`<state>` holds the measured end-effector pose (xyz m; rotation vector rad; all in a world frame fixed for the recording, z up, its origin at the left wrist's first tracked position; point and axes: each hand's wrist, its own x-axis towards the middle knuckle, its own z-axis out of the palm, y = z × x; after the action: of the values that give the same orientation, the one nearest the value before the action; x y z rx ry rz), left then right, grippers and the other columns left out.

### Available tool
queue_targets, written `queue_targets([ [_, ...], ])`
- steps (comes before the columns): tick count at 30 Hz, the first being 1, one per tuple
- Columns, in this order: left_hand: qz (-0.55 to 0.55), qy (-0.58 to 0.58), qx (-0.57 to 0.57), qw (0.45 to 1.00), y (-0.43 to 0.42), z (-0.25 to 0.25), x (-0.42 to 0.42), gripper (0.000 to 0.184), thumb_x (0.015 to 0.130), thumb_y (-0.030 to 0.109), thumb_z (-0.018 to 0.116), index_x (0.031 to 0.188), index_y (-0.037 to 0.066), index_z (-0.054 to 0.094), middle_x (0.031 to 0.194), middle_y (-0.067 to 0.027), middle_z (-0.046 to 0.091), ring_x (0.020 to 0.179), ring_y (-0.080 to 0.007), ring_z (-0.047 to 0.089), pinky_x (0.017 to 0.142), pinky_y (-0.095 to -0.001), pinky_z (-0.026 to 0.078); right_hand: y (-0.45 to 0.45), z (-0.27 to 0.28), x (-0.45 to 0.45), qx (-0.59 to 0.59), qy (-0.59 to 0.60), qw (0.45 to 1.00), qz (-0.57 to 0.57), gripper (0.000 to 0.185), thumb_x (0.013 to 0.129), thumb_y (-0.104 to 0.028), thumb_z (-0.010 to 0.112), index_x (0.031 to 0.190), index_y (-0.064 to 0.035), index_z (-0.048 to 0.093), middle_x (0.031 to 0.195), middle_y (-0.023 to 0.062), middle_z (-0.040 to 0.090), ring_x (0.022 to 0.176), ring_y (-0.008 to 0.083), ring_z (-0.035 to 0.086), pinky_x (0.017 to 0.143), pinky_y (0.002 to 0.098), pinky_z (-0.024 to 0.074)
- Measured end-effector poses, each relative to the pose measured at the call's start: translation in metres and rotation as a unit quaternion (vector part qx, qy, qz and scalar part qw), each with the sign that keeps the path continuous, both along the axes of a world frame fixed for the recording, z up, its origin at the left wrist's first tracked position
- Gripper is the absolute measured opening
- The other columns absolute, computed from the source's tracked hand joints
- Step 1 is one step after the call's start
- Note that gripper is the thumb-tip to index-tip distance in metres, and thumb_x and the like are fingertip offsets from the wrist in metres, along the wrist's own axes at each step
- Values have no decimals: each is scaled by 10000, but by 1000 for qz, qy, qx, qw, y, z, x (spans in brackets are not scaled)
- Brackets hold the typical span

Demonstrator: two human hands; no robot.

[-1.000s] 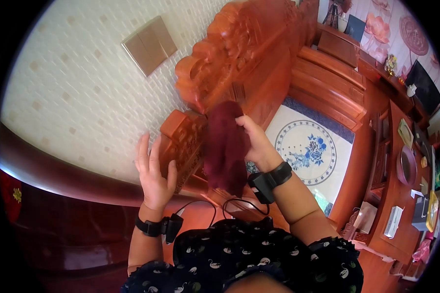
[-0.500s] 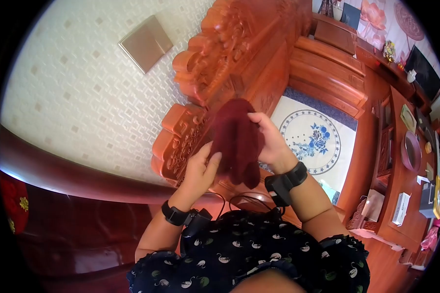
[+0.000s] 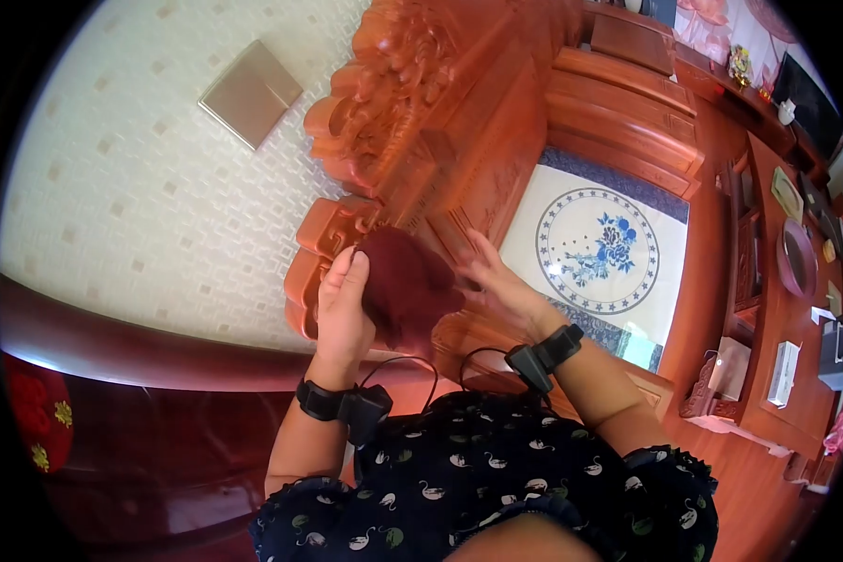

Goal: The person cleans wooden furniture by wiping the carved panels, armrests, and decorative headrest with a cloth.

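Observation:
A dark red cloth piece (image 3: pixel 405 286), soft and bunched, hangs in front of my chest; its exact kind I cannot make out. My left hand (image 3: pixel 345 304) grips its left side, thumb on top and the other fingers mostly hidden behind. On the opposite side my right hand (image 3: pixel 501 281) is held off the cloth's right edge with its fingers apart, slightly blurred. Both wrists wear black straps with small boxes, and a thin black cable loops beside each.
Beyond my hands stands a carved wooden sofa (image 3: pixel 496 140) with a white floral seat mat (image 3: pixel 562 211). A patterned wall with a metallic switch plate (image 3: pixel 251 94) is on the left. At right, a wooden table (image 3: pixel 768 309) carries a pink basin (image 3: pixel 796 259) and boxes.
The cloth has shifted left and down in my left hand and looks more bunched. My right hand has let go of it and its fingers have spread. The view has turned slightly.

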<state>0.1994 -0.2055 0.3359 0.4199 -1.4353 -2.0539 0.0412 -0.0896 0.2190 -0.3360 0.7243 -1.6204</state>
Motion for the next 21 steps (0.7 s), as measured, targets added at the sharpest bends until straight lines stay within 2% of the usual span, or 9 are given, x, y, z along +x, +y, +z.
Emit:
queue_targets([
  [2, 8, 13, 25, 1000, -2, 1, 0, 229, 931, 128, 422, 1076, -6, 537, 1041, -83, 601, 953, -156, 569, 864, -288, 439, 3, 15, 7, -75, 287, 951, -88, 758, 823, -346, 595, 1403, -150, 150, 1427, 133, 173, 1315, 290, 191, 1010, 368, 289],
  [4, 9, -1, 23, 1000, 1, 4, -3, 229, 925, 134, 434, 1073, -4, 541, 1046, -84, 601, 957, -162, 569, 868, -294, 437, 3, 29, 4, -87, 326, 934, -118, 779, 770, -290, 648, 1388, -125, 203, 1413, 140, 219, 1309, 282, 214, 1027, 374, 262],
  [6, 5, -5, 47, 999, 6, 6, -5, 230, 919, 131, 439, 1072, -5, 543, 1059, -85, 596, 969, -160, 563, 876, -298, 434, 2, 42, -1, -157, 569, 799, -117, 754, 735, -272, 674, 1356, -102, 282, 1372, 152, 303, 1286, 266, 262, 1025, 375, 267],
  [10, -1, -18, 23, 1000, 10, 6, -6, 233, 916, 129, 443, 1078, -3, 545, 1029, -76, 596, 910, -156, 574, 817, -282, 451, 3, 56, 20, -176, 354, 916, -76, 496, 825, -155, 582, 1273, -39, 402, 1221, 102, 478, 1132, 176, 447, 978, 284, 328],
  [12, 36, -236, -295, 925, 7, 8, 0, 212, 905, 101, 452, 1060, -4, 552, 966, -79, 593, 825, -145, 573, 736, -268, 456, 0, 53, 19, -143, 231, 958, -94, 431, 851, -129, 542, 1253, -33, 422, 1199, 84, 494, 1115, 158, 455, 962, 274, 342],
  [13, 86, -220, -424, 874, 9, 8, 1, 185, 868, 39, 484, 1031, -7, 560, 902, -99, 583, 754, -157, 565, 681, -261, 450, -1, 53, 18, -107, 106, 983, -104, 370, 876, -102, 503, 1234, -28, 442, 1178, 66, 509, 1097, 140, 463, 946, 264, 356],
  [14, 85, -222, -427, 872, 9, 13, 3, 185, 868, 39, 484, 1031, -7, 560, 902, -99, 583, 754, -157, 565, 681, -261, 450, -5, 53, 15, -110, 103, 983, -105, 370, 876, -102, 503, 1234, -28, 442, 1178, 66, 509, 1097, 140, 463, 946, 264, 356],
  [18, 176, -161, -661, 711, 3, 43, 18, 270, 788, -67, 505, 1045, -3, 562, 1013, -151, 547, 925, -242, 538, 772, -303, 448, -25, 63, -20, -72, 77, 967, -232, 341, 875, -113, 513, 1207, -42, 474, 1149, 60, 529, 1044, 135, 493, 908, 254, 381],
  [21, 213, -165, -633, 726, -2, 46, 28, 238, 848, -22, 485, 1073, -3, 557, 1120, -149, 506, 1016, -222, 503, 862, -305, 420, -38, 90, -37, -97, 214, 920, -314, 323, 868, -115, 523, 1177, -25, 495, 1159, 64, 525, 1061, 129, 479, 896, 252, 386],
])
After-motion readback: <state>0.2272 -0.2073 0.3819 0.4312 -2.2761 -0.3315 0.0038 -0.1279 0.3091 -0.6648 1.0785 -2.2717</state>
